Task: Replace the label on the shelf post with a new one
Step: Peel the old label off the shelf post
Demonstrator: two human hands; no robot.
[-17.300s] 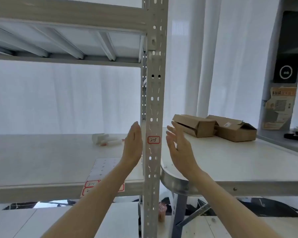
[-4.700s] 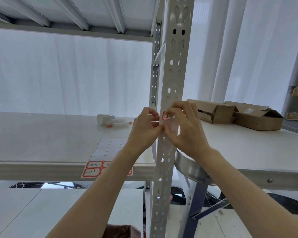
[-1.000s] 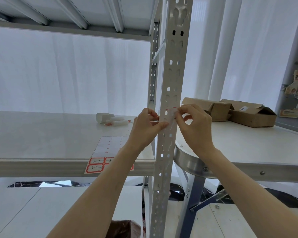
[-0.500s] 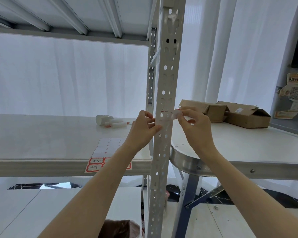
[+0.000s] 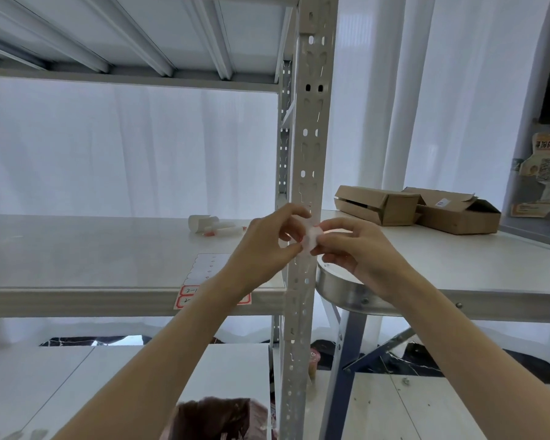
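Note:
The grey perforated shelf post [image 5: 310,138] runs top to bottom through the middle of the view. In front of it, at shelf height, I hold the peeled old label [image 5: 311,238], a small white piece with a trace of red edge. My left hand [image 5: 267,249] and my right hand [image 5: 353,246] both pinch it between fingertips. The post's face just above my fingers shows no label. A sheet of labels [image 5: 204,268] with red-bordered stickers lies on the shelf, hanging over its front edge beside my left forearm.
White rolls and a small tube [image 5: 210,227] lie further back on the shelf board [image 5: 77,249]. A round-edged metal table [image 5: 458,271] to the right carries two open cardboard boxes [image 5: 419,208]. A brown object [image 5: 216,417] sits low under the shelf.
The label has come off the post. Both hands have dropped slightly and drawn together in front of the post, now pinching the loose label between them.

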